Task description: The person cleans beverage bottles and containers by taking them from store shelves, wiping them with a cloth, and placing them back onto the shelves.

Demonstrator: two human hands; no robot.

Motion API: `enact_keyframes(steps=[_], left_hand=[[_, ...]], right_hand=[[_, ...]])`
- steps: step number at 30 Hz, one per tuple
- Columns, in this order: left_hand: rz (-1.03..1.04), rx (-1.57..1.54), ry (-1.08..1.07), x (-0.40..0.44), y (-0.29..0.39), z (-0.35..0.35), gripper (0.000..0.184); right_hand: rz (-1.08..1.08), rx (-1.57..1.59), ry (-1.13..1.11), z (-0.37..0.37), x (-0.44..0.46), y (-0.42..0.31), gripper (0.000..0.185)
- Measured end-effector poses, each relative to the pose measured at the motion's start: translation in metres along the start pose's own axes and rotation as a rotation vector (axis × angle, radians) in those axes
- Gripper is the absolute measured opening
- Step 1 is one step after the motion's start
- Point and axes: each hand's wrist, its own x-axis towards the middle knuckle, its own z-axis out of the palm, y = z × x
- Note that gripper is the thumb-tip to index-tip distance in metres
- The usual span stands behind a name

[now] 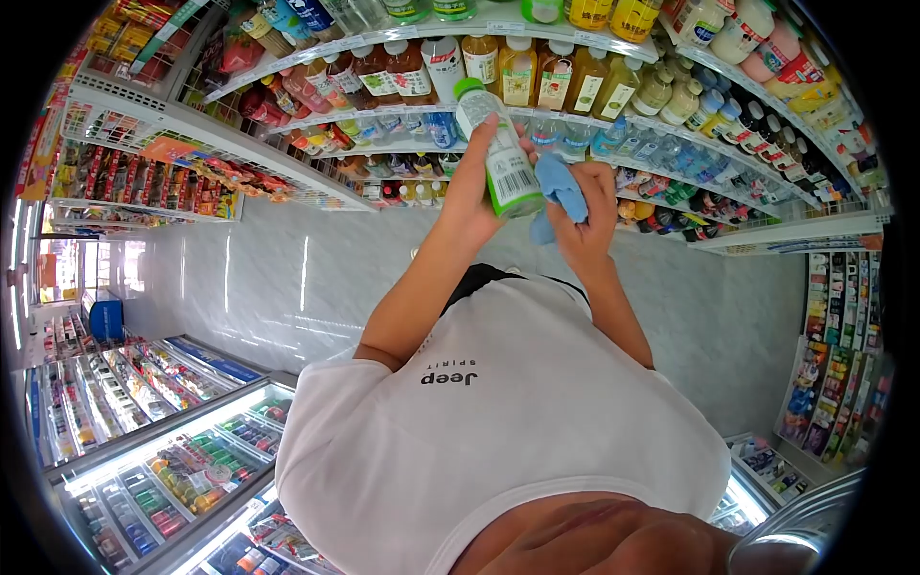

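A white and green bottle (pixel 506 158) with a green cap is tilted in front of the drink shelves. My left hand (pixel 470 182) is wrapped round it, thumb on the near side and fingertips showing at its right edge. Its barcode label faces up. Just right of the bottle's lower end, my right hand (pixel 592 213) grips a blue cloth (pixel 560 190), which hangs down between the fingers and lies close against the bottle.
Curved shelves (pixel 383 36) ahead carry rows of juice and water bottles. A wire-sided rack (pixel 144 115) of packaged goods stands at the left. Lit coolers (pixel 192 470) are at the lower left, another rack (pixel 829 355) at the far right. Grey floor (pixel 259 278) lies between.
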Motion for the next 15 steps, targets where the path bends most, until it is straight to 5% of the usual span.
enact_keyframes(steps=[5, 12, 15], left_hand=[[-0.116, -0.246, -0.046, 0.013, 0.002, -0.012, 0.040], [-0.140, -0.333, -0.070, 0.024, 0.006, -0.030, 0.039], [-0.051, -0.307, 0.002, 0.022, 0.004, -0.023, 0.039]], right_hand=[[-0.339, -0.210, 0.058, 0.017, -0.011, -0.001, 0.048], [-0.484, -0.178, -0.242, 0.010, -0.001, -0.001, 0.052], [-0.376, -0.186, -0.152, 0.004, -0.002, 0.012, 0.049]])
